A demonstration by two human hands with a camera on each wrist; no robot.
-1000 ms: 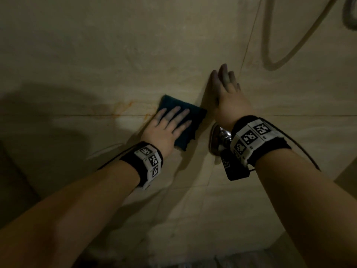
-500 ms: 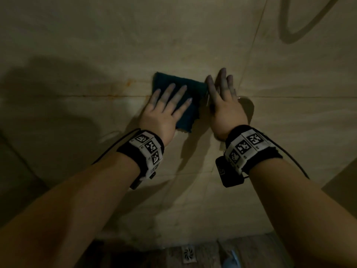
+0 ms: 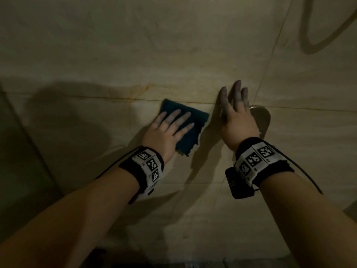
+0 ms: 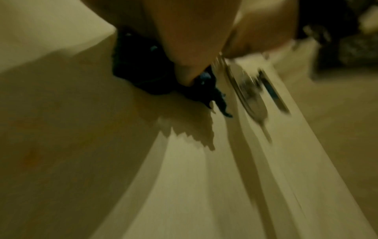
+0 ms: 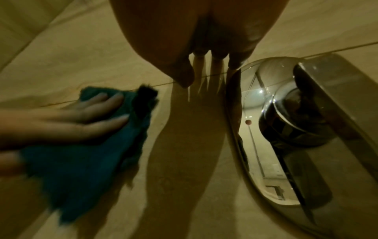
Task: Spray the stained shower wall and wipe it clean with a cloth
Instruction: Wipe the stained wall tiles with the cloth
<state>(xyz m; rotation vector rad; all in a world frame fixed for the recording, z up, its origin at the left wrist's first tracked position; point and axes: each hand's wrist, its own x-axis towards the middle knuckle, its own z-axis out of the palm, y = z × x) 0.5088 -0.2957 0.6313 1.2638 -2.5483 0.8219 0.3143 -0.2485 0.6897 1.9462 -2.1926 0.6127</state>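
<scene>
A dark teal cloth (image 3: 195,117) lies flat against the beige tiled shower wall (image 3: 173,45), just below a horizontal grout line. My left hand (image 3: 170,126) presses it to the wall with straight, spread fingers; the right wrist view shows the same cloth (image 5: 81,155) under that left hand (image 5: 77,119). An orange-brown stain (image 3: 141,88) runs along the grout line up and left of the cloth. My right hand (image 3: 234,111) rests flat on the wall to the right of the cloth, fingers straight, holding nothing. The left wrist view is blurred, with the cloth (image 4: 143,71) under the palm.
A chrome shower mixer valve (image 5: 296,122) with an oval plate is mounted on the wall right beside my right hand, seen partly behind it as the valve (image 3: 260,118). A shower hose's shadow (image 3: 318,35) loops at the top right. A wall corner (image 3: 23,132) runs down the left.
My left hand has slid the cloth down and slightly right, off the grout line it covered half a second ago. The right hand stays flat on the wall beside the valve.
</scene>
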